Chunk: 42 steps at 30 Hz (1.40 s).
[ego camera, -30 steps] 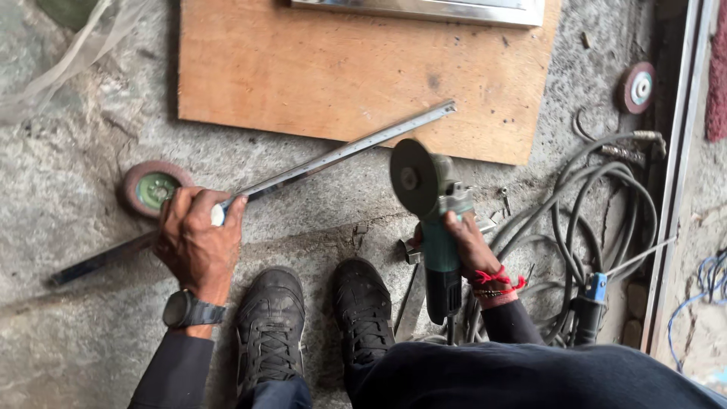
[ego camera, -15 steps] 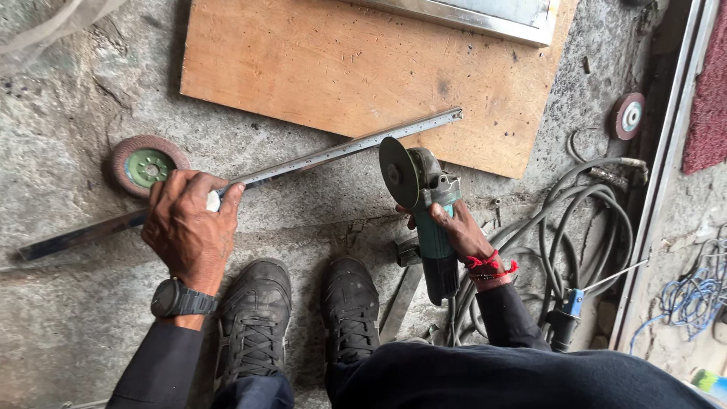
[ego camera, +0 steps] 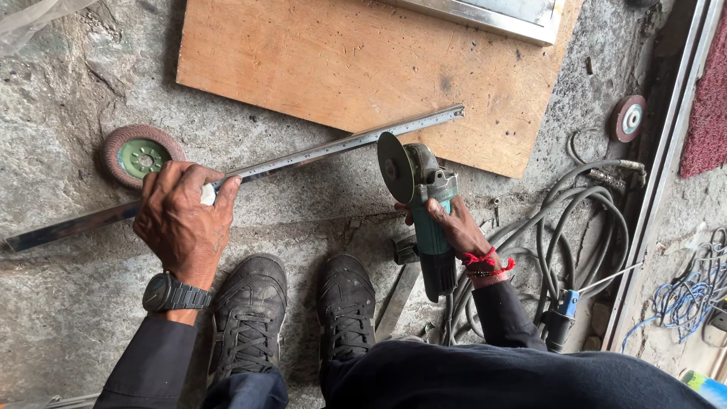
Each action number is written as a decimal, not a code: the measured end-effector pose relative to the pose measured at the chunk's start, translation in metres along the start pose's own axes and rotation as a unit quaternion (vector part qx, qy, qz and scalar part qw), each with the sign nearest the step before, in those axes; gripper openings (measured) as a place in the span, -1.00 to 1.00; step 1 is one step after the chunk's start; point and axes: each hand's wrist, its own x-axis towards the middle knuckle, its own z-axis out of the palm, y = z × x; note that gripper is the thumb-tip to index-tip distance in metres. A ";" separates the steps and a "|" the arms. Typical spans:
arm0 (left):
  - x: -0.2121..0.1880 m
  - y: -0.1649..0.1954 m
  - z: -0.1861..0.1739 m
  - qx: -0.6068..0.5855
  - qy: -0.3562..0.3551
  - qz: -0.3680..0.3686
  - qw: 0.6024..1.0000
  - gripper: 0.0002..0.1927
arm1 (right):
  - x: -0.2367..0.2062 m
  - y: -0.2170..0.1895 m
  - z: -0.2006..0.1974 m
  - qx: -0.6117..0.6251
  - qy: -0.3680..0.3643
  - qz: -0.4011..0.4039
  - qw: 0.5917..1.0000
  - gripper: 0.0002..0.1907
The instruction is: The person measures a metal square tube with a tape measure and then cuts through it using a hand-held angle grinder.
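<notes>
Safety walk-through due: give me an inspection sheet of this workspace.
Surface: rough concrete floor; plywood board lying flat.
Job's things: long metal bar, far end on the board; angle grinder, disc just beside the bar.
Clutter: flap disc left, second disc right.
Grippers: left hand grips the bar; right hand holds the grinder.
Cables: coiled grey hose; blue wires.
Surroundings: metal frame, black shoes.

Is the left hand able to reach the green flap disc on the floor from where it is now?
Probably yes. The left hand grips the metal bar, and the flap disc lies just beyond its knuckles with nothing between them, though the hand would first have to release the bar.
</notes>
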 end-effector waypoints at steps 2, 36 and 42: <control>0.000 0.000 0.000 0.000 0.001 0.002 1.000 -0.73 | 0.000 0.000 0.000 -0.006 0.009 0.020 1.000 -0.21; -0.001 -0.006 0.004 -0.015 0.000 0.010 1.000 -0.73 | -0.006 -0.014 0.010 -0.004 -0.011 -0.026 1.000 -0.07; 0.034 0.000 0.004 -0.036 0.070 0.067 0.995 -0.61 | -0.058 0.004 0.005 0.160 0.034 -0.028 0.986 -0.20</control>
